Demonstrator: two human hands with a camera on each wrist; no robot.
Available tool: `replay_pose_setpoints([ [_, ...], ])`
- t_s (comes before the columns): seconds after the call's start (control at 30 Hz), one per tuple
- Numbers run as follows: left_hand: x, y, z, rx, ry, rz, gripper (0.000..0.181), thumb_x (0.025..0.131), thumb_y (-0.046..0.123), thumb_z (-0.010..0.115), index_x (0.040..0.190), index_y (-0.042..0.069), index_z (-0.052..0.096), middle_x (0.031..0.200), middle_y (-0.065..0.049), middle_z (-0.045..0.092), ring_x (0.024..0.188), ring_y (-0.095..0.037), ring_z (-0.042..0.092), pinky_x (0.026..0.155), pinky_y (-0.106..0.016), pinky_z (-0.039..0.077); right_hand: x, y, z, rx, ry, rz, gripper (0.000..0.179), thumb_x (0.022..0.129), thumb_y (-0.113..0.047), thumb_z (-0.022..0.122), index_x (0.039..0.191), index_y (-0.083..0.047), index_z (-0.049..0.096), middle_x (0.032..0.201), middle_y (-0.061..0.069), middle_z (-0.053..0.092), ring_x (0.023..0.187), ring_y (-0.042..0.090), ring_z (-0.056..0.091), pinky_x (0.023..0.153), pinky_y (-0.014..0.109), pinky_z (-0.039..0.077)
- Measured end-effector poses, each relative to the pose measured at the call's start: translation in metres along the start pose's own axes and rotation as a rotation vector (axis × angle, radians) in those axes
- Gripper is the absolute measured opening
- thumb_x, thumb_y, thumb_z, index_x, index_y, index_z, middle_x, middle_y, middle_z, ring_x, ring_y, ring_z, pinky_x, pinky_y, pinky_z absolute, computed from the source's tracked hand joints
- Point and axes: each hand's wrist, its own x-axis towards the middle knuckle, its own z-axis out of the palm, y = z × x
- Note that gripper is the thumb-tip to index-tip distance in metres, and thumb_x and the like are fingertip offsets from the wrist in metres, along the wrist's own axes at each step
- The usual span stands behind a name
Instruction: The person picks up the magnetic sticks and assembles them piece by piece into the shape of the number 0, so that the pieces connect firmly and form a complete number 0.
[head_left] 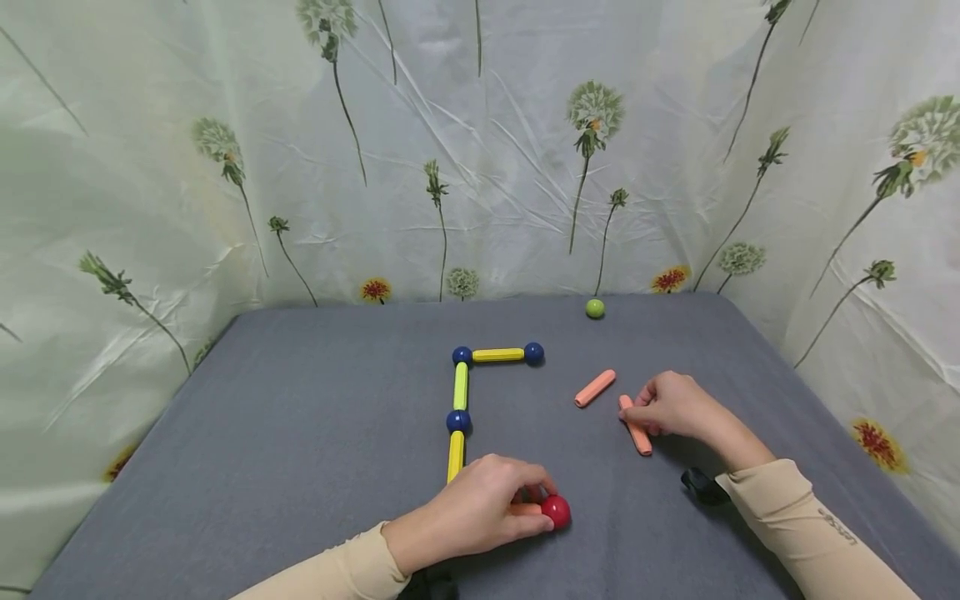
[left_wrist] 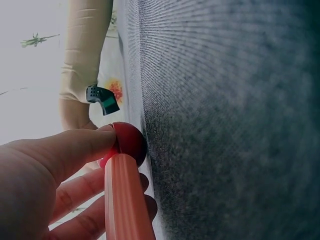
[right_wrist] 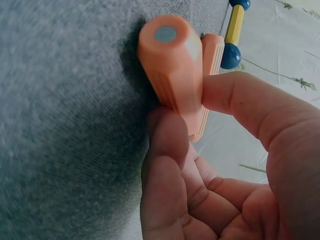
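My left hand [head_left: 483, 504] pinches a red ball [head_left: 557, 512] near the front of the table. In the left wrist view, an orange stick [left_wrist: 126, 200] runs up against that ball [left_wrist: 131, 142], beside my fingers; the head view shows only a bit of it. Farther right, my right hand [head_left: 678, 410] pinches a second orange stick [head_left: 638, 435] between thumb and finger, low over the cloth. The right wrist view shows this stick's [right_wrist: 172, 65] end with a round grey metal disc. Another orange stick [head_left: 596, 388] lies just to its left.
Left of centre, blue balls [head_left: 534, 353] join yellow [head_left: 498, 355] and lime sticks [head_left: 461, 386] in an angled chain; my left hand hides its near end. A green ball [head_left: 595, 308] sits at the back edge of the grey-covered table [head_left: 300, 417]. Behind hangs a flowered curtain [head_left: 510, 167].
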Motion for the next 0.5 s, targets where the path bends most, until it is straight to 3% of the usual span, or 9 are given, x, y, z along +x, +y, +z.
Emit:
replay_pose_setpoints([
  [0.5, 0.0017, -0.0013, 0.0007, -0.035, -0.004, -0.024, 0.021, 0.094, 0.032, 0.086, 0.111, 0.024, 0.076, 0.091, 0.018, 0.072, 0.081, 0.008, 0.06, 0.074, -0.013, 0.051, -0.0019, -0.0009, -0.003, 0.093, 0.008, -0.013, 0.03, 0.098, -0.035, 0.076, 0.089, -0.006, 0.073, 0.065, -0.004, 0.068, 0.064, 0.012, 0.064, 0.062, 0.031, 0.053],
])
